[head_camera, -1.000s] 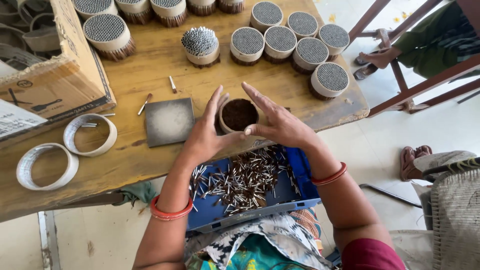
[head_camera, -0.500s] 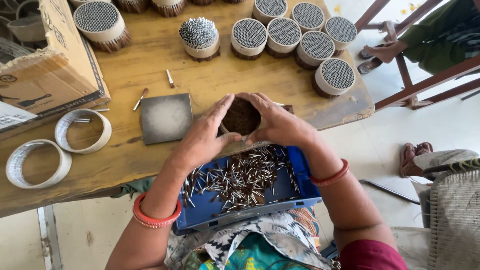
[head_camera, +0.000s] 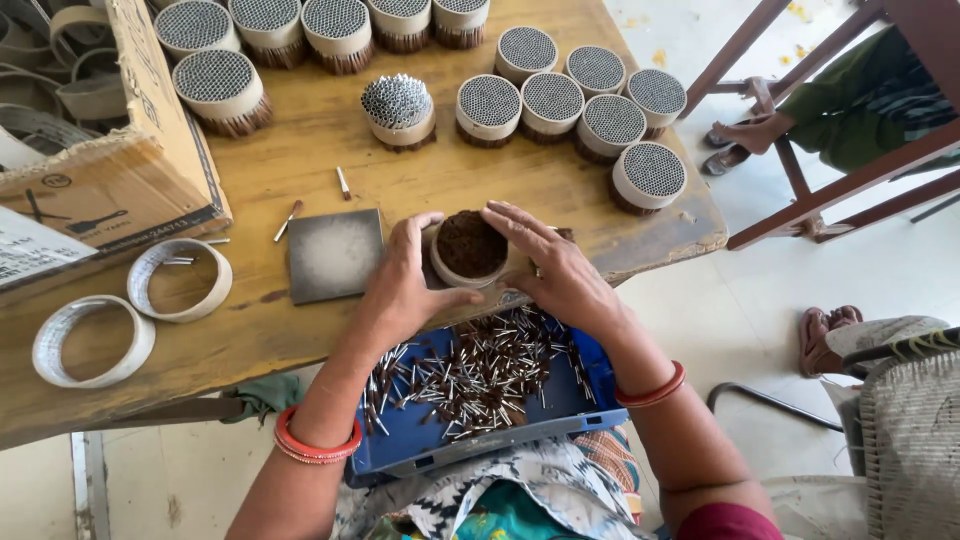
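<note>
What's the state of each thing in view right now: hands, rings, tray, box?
Left hand: cupped against the ring's left side.
Right hand: cupped against its right side, fingers spread.
Held ring: upright, packed full, dark ends up.
Blue tray: on the lap, strewn with loose sticks.
Finished bundles: upright, packed.
Empty rings: lying flat, unfilled.
Cardboard box: open, holding more rings.
Grey tile: flat, bare.
</note>
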